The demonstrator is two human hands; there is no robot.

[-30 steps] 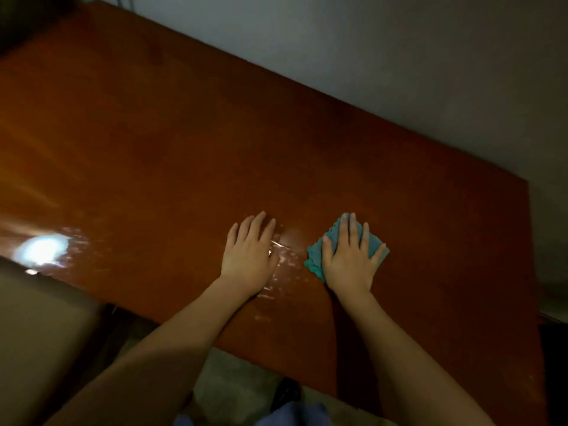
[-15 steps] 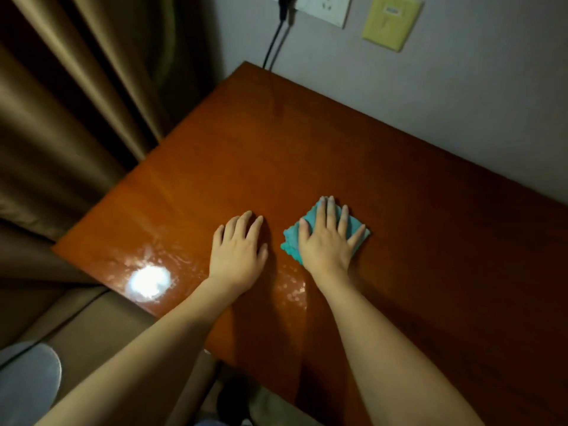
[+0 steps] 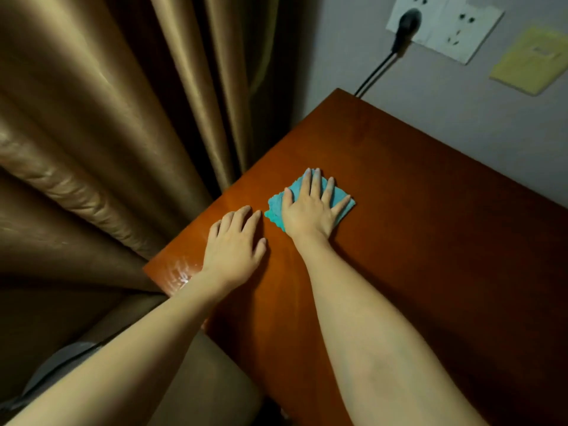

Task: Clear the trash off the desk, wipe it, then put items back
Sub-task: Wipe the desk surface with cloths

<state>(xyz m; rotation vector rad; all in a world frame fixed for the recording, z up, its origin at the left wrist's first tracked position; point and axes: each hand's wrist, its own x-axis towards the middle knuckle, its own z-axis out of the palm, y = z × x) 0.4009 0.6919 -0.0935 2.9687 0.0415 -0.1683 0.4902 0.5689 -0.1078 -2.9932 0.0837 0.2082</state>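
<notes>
A glossy reddish-brown wooden desk (image 3: 430, 241) fills the right half of the head view. A folded teal cloth (image 3: 275, 207) lies flat on it near the left edge. My right hand (image 3: 310, 210) presses palm-down on the cloth with fingers spread, covering most of it. My left hand (image 3: 235, 244) rests flat on the bare wood just left of the cloth, fingers apart, holding nothing. A shiny wet patch (image 3: 178, 272) shows at the desk's near-left corner.
Tan curtains (image 3: 107, 133) hang right against the desk's left edge. On the wall behind are a white socket plate (image 3: 445, 26) with a black plug and cable (image 3: 399, 29), and a yellow plate (image 3: 531, 59). A beige seat (image 3: 199, 379) sits below the desk's near corner.
Both hands and the cloth have slid left across the desk toward its left edge. The view has swung left, so the curtains and wall sockets have come into sight.
</notes>
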